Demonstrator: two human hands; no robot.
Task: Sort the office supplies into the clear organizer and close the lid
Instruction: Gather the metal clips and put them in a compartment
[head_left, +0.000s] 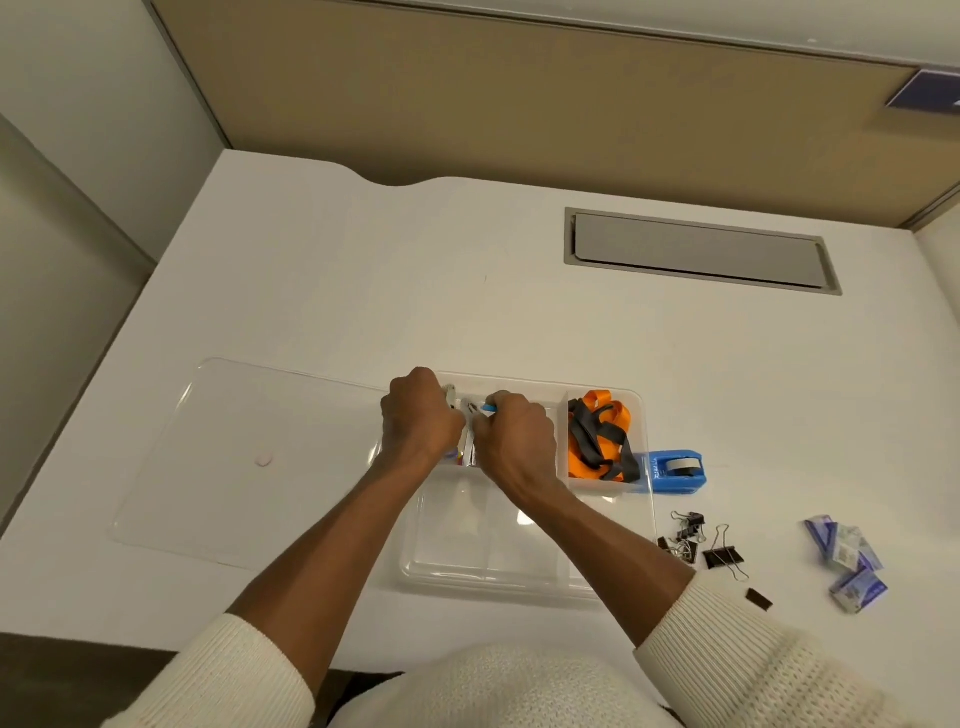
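The clear organizer (524, 569) lies on the white desk, its clear lid (249, 447) lying flat to its left. Orange and grey lanyards (597, 441) fill its far right compartment. Both hands are over the far left compartments. My left hand (421, 415) is closed on a silvery item, possibly a stapler (451, 396), mostly hidden. My right hand (514, 436) grips a small item with a blue tip (489, 409). A blue tape dispenser (675, 470), black binder clips (698, 543) and blue staple boxes (847, 558) lie on the desk to the right.
A grey cable hatch (701, 252) is set into the desk at the back right. A tan partition (519, 104) stands behind the desk. A small black piece (759, 598) lies near my right sleeve.
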